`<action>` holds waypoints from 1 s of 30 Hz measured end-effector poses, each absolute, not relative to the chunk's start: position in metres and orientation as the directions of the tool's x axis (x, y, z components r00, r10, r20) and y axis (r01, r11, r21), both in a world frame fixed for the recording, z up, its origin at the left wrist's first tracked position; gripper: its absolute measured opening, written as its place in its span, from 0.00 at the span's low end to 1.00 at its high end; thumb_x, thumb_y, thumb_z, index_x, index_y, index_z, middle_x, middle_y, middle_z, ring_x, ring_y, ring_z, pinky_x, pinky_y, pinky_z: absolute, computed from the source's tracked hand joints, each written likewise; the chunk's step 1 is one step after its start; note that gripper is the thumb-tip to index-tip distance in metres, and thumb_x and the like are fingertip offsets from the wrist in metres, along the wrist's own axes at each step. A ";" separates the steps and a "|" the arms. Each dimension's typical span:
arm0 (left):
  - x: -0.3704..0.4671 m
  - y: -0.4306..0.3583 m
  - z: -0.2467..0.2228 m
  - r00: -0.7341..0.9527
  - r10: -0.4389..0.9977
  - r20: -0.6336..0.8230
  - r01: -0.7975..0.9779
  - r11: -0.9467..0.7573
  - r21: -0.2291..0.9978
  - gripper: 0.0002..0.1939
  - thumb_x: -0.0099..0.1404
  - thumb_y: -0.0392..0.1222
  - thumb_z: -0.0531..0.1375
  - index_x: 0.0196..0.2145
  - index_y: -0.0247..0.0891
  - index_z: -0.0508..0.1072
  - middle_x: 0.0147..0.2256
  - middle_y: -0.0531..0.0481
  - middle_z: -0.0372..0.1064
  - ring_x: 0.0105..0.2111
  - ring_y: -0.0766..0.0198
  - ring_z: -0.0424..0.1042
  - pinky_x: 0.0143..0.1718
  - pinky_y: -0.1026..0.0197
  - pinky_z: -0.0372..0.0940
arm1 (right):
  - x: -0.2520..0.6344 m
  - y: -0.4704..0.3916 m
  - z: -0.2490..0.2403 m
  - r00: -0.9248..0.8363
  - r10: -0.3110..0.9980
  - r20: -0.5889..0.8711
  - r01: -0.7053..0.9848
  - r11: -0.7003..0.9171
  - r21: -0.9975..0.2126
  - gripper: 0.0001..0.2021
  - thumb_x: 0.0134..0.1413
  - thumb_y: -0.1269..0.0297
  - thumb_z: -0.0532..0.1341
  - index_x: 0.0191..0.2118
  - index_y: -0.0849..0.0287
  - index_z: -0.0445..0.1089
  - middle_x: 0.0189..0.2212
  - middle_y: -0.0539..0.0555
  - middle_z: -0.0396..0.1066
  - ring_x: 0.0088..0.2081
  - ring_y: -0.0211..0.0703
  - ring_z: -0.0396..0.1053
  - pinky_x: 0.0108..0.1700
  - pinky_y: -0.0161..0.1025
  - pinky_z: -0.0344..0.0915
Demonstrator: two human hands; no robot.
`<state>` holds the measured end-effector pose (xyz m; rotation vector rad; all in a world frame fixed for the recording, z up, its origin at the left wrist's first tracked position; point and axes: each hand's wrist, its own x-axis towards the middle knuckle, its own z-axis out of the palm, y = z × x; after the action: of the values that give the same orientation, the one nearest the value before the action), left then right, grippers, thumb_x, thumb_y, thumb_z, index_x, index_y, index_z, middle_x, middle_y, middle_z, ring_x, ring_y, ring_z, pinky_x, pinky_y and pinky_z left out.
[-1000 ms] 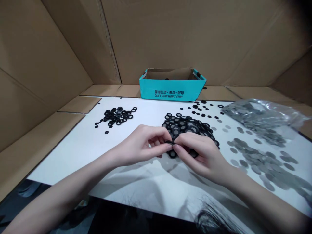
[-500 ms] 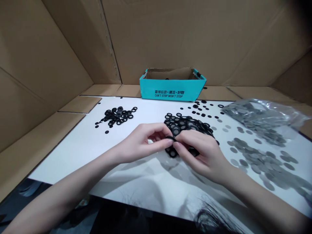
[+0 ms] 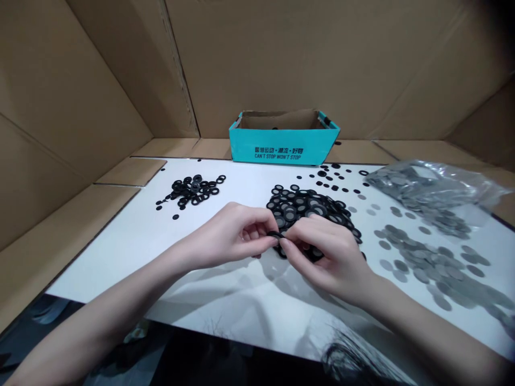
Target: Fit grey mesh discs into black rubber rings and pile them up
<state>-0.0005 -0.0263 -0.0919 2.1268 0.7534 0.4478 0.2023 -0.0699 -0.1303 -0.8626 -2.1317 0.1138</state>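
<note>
Between the fingertips of both hands is a black ring (image 3: 275, 234), held just in front of a pile of black rings with grey centres (image 3: 300, 209). My left hand (image 3: 237, 231) pinches the ring's left side between thumb and fingers. On its right side, my right hand (image 3: 328, 252) has thumb and index finger closed on the rim. The fingers cover part of the ring, so I cannot tell whether a grey disc sits in it. Loose grey discs (image 3: 438, 262) lie spread to the right of my right hand.
A turquoise cardboard box (image 3: 284, 146) stands at the back. To the left lies a smaller heap of black rings (image 3: 193, 190). A clear plastic bag of grey discs (image 3: 422, 187) rests at the right, and small black pieces (image 3: 336, 181) are scattered before the box. Cardboard walls (image 3: 322, 59) surround the white table (image 3: 132, 236).
Both hands have shifted slightly left and a little downward with the ring, which now shows more plainly between the fingertips. More of the pile behind is visible.
</note>
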 end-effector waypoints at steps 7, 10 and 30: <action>0.003 -0.027 -0.097 0.716 0.693 0.077 0.325 -0.429 0.843 0.04 0.62 0.34 0.61 0.33 0.29 0.76 0.25 0.53 0.69 0.25 0.73 0.65 0.27 0.72 0.61 | 0.210 -0.062 -0.128 -0.519 0.623 0.585 0.524 0.773 -0.359 0.08 0.60 0.72 0.57 0.30 0.59 0.64 0.22 0.48 0.66 0.25 0.34 0.61 0.30 0.34 0.57; 0.005 -0.028 -0.096 0.715 0.694 0.083 0.315 -0.427 0.848 0.05 0.64 0.36 0.61 0.33 0.30 0.74 0.25 0.54 0.69 0.25 0.73 0.65 0.27 0.72 0.60 | 0.210 -0.061 -0.126 -0.522 0.641 0.563 0.500 0.765 -0.407 0.10 0.61 0.73 0.55 0.28 0.58 0.62 0.22 0.47 0.63 0.24 0.33 0.59 0.28 0.32 0.57; -0.002 -0.027 -0.093 0.777 0.626 0.066 0.337 -0.502 0.797 0.07 0.65 0.36 0.60 0.34 0.30 0.75 0.25 0.52 0.70 0.25 0.72 0.66 0.27 0.71 0.61 | 0.207 -0.067 -0.122 -0.488 0.657 0.575 0.488 0.752 -0.444 0.10 0.58 0.74 0.57 0.26 0.57 0.61 0.19 0.46 0.64 0.23 0.33 0.60 0.28 0.33 0.57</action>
<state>-0.0015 -0.0267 -0.0929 2.1358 0.7145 0.4430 0.2066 -0.0667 -0.1220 -0.8545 -2.1851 0.2836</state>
